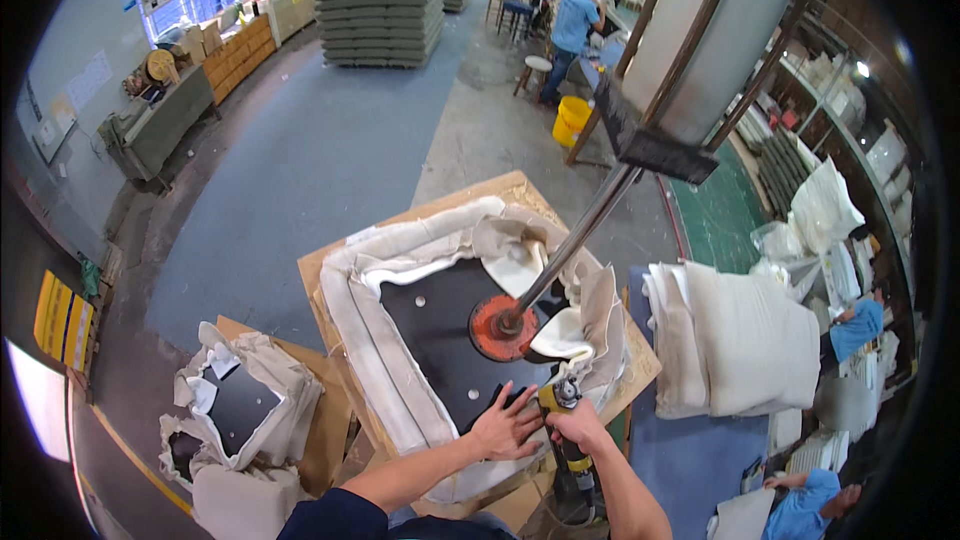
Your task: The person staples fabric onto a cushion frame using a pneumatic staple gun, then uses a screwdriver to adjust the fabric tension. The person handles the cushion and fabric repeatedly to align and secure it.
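Right hand (pixel 578 427) grasps a yellow tool (pixel 560 396) at lower centre; left hand (pixel 506 430) lies spread on the cover (pixel 375 340), I'd say bracing it. Mid-frame, a red disc (pixel 488 337) bears on the black board (pixel 425 345), probably pinning it.

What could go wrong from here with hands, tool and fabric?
1. The left hand is right beside the yellow-black tool in the right hand, so a slip might hit it.
2. Loose cream fabric bunches beside the red disc on the black panel; it might get pinched.
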The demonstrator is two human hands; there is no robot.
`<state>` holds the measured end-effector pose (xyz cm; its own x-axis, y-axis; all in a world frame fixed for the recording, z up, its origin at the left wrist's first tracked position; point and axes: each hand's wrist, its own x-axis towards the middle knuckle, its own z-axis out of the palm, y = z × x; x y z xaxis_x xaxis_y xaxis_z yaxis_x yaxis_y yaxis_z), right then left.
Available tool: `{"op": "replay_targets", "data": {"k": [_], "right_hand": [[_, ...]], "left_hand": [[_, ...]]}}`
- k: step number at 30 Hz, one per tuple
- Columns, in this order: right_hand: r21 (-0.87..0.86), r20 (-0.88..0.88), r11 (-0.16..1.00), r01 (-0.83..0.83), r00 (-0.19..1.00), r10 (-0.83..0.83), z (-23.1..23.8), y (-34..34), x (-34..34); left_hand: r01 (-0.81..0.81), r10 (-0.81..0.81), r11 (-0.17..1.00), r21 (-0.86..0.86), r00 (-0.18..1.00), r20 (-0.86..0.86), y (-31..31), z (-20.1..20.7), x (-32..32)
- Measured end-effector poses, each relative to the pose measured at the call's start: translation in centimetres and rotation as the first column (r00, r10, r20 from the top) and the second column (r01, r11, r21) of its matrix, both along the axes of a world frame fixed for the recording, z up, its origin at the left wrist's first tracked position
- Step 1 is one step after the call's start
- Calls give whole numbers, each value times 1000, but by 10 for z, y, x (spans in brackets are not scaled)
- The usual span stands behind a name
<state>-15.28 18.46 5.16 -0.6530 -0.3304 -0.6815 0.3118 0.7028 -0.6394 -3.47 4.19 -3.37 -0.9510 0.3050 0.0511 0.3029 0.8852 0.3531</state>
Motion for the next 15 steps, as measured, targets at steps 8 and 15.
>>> {"op": "replay_targets", "data": {"k": [8, 15], "right_hand": [[-32, 16, 999, -21, 1000, 21, 5, -6, -1], [-63, 28, 998, -17, 999, 19, -6, 2, -8]], "left_hand": [[-97, 100, 960, -262, 995, 1, 16, 39, 27], [-14, 5, 994, -105, 997, -81, 0, 10, 35]]}}
